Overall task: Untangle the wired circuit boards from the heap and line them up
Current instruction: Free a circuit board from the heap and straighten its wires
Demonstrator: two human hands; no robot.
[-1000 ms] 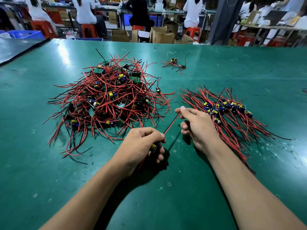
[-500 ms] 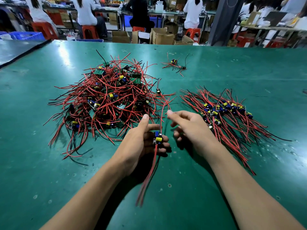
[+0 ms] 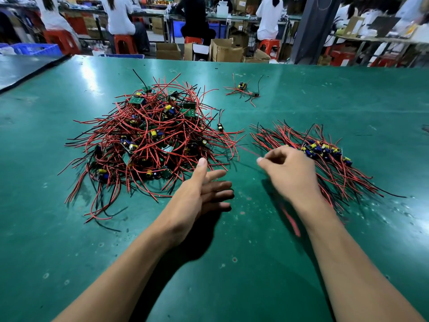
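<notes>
Pinching blurred red wires [image 3: 290, 220] in curled right hand [image 3: 290, 173], just left of the lined-up row [image 3: 325, 151].
Lying diagonal, far-left tip to near-right tail under the wrist, over the table [image 3: 232, 287]; left hand [image 3: 204, 194] splayed, holding nothing, beside heap [image 3: 148, 135].

left hand [image 3: 199, 194]: bare, fingers long, slender, thumbnail cut short | right hand [image 3: 290, 173]: bare, motion-blurred, nails probably short too | left forearm [image 3: 130, 259] / right forearm [image 3: 348, 259]: bare to the frame edge, slim wrists
</notes>
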